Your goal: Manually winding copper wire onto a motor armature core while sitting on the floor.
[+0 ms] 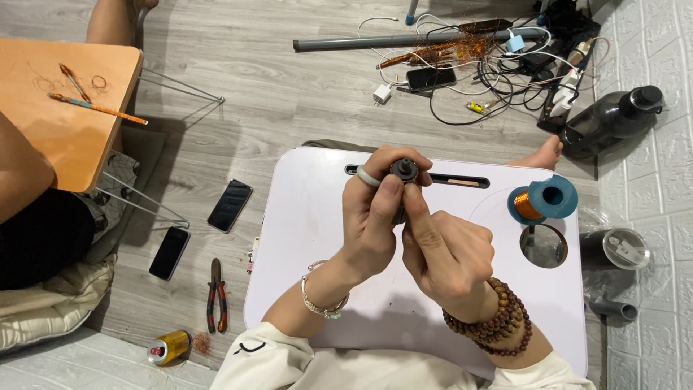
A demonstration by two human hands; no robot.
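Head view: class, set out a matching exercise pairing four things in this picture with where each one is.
Things:
1. small dark cylinder
2. copper wire spool
3. pliers
4. drink can

Places:
A. on the floor, left of the white lap table
B. on the white lap table, right side
C. between both hands' fingertips
D. on the floor by the person's left sleeve

Pairs: 1-C, 2-B, 3-A, 4-D

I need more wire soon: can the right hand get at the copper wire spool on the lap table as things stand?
Probably yes. The copper wire spool stands in the open on the white lap table, just beyond the right hand, with nothing between. But that hand's fingers are on the small dark cylinder and must release first.
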